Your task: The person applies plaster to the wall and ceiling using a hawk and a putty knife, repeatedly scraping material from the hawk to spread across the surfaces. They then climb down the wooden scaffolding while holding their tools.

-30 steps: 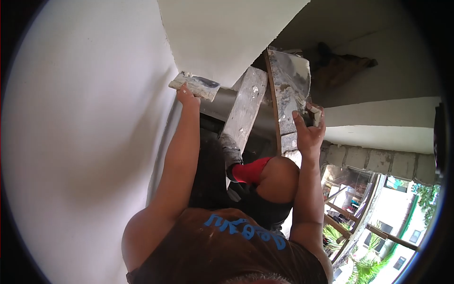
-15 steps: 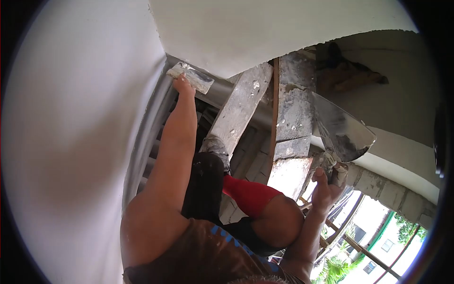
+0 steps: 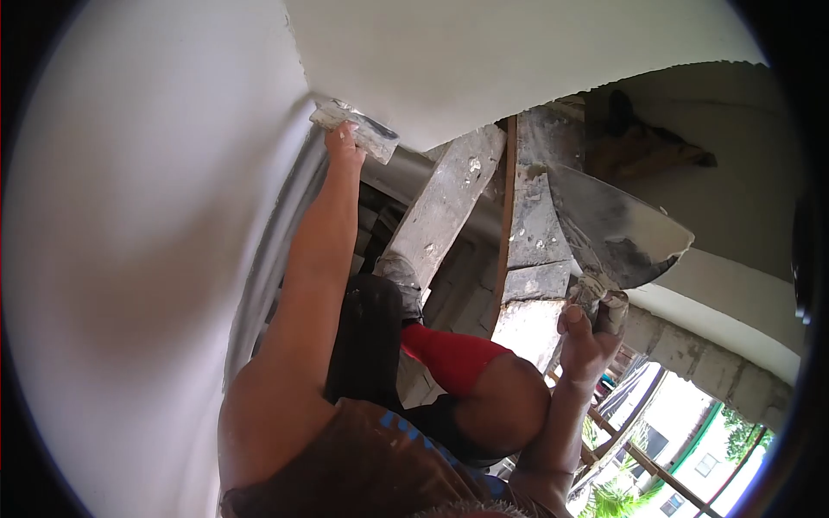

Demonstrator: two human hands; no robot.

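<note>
Trowel (image 3: 377, 140) sits at the wall corner (image 3: 308, 91), your left hand (image 3: 344, 147) closed round it; press evenly. Hold the broad scraper (image 3: 623, 231) level, your right hand (image 3: 589, 352) curled round its handle.

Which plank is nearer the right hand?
The brown-edged plank, partly behind the broad blade in the right hand; the other plank lies farther left, at the shoe.

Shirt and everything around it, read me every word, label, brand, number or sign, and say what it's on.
No text is readable.
Brown shirt: blue lettering, partly hidden and too distorted to read.
Trowel, wide blade, planks: no lettering I can make out.
Buildings outside: no legible signs.
</note>
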